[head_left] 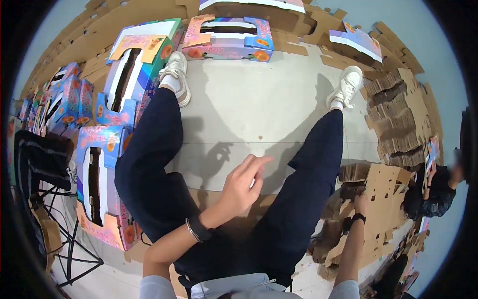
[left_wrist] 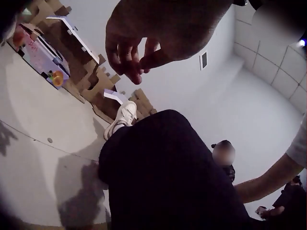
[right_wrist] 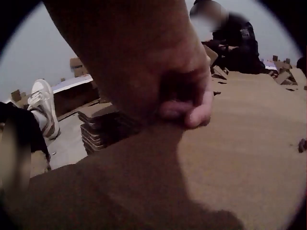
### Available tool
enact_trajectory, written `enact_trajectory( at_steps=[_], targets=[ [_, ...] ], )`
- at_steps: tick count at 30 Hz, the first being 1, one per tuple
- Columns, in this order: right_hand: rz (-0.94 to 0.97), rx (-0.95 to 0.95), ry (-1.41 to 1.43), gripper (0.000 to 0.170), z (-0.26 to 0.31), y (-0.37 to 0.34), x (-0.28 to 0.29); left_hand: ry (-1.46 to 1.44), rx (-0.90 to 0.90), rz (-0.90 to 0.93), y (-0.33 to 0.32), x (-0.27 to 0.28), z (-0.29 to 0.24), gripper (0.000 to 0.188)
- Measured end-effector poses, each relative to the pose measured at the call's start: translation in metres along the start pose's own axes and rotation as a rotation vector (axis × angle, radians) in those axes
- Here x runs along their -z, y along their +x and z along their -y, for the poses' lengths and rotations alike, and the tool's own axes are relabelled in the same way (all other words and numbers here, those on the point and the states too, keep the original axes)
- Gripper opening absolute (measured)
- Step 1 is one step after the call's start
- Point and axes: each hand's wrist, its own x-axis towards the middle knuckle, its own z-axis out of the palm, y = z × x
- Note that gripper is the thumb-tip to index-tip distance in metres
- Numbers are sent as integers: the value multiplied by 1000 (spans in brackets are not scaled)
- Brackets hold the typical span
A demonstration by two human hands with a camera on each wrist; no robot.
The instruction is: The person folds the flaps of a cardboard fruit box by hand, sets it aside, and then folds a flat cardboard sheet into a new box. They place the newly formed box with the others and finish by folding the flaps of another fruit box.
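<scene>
My left hand (head_left: 243, 185) hangs in the air between the legs, its fingers loosely bent and nothing in them. Seen from the left wrist, that hand (left_wrist: 158, 36) is above the knee, thumb close to the fingers. On the right side, my right hand (head_left: 362, 203) is at the edge of a flat brown cardboard sheet (head_left: 381, 199) on top of a stack. The right wrist view shows this hand (right_wrist: 177, 91) with curled fingers pinching the edge of the cardboard sheet (right_wrist: 240, 143); its thumb is hidden.
Printed carton boxes (head_left: 102, 184) with long top slots stand along the left, and another box (head_left: 229, 37) stands ahead. Piled cardboard pieces (head_left: 393, 114) lie at the right. A black metal stand (head_left: 72, 244) is at lower left. Another person (head_left: 433, 192) sits at far right.
</scene>
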Motion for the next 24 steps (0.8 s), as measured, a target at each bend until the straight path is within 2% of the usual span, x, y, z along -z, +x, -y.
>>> enact_trajectory(
  at_steps=[2, 5, 8, 10, 11, 13, 14, 16, 17, 20, 21, 22, 24],
  targets=[
    [-7, 46, -86, 39, -19, -6, -5, 16, -10, 54, -1, -4, 0, 36],
    [40, 30, 7, 37, -20, -24, -9, 29, -50, 74, -2, -4, 2, 33],
    [66, 18, 80, 36, -21, -28, 1, 37, -15, 95, -4, -6, 1, 30],
    [192, 8, 106, 32, -21, -19, 0, 26, 11, 101, -4, -6, 1, 28],
    [192, 4, 104, 32, -19, -17, -4, 23, 11, 104, -4, -7, 3, 28],
    [38, 60, -41, 26, -12, -15, -13, -9, 2, 99, -3, -11, 7, 26],
    [37, 61, -41, 26, -4, -10, -6, -9, 2, 98, -2, -12, 8, 26],
    [250, -6, 166, 19, 8, -6, 3, -58, -17, 101, -3, -14, 9, 26],
    [298, -173, 447, 14, 1, 2, -12, -57, -14, 109, -3, -14, 10, 26],
    [395, -161, 419, 13, -9, 16, -11, -31, -7, 130, -2, -16, 12, 26],
    [420, -131, 519, 21, -16, 26, -24, -17, 13, 145, -4, -16, 14, 26],
    [420, -131, 516, 21, -20, 31, -25, -3, 34, 161, -5, -16, 15, 26],
    [388, -125, 889, 40, -30, 36, -29, -19, 55, 171, -5, -16, 17, 26]
  ],
)
